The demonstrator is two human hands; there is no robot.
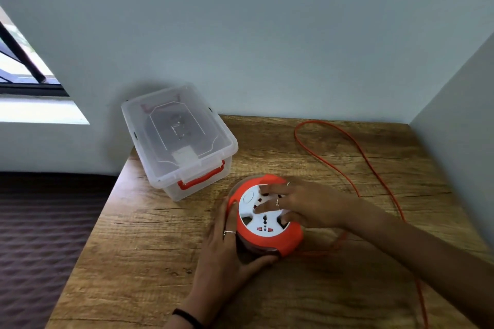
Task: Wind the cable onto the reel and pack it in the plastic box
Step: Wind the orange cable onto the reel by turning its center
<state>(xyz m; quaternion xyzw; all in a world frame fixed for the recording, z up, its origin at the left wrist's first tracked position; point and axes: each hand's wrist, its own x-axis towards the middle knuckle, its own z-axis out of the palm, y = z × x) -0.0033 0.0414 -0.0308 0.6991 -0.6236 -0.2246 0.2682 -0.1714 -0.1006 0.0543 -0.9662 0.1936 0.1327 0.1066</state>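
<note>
The reel (267, 218) stood on the wooden table (149, 243) between the hands. The left hand (227, 251) cupped its side, fingers and thumb curled round the rim. The right hand (296, 204) lay on top, fingers spread over the white socket face. The orange cable (369, 165) trailed loose beyond the right hand, mostly unwound. The plastic box (179, 139), lid on, sat beyond the left hand. Winding fast might have snagged or kinked the slack loop, or dragged it off the table edge.

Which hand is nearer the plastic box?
Left. The left hand grips the reel's side facing the plastic box; the right hand rests on the reel's top, farther away.
</note>
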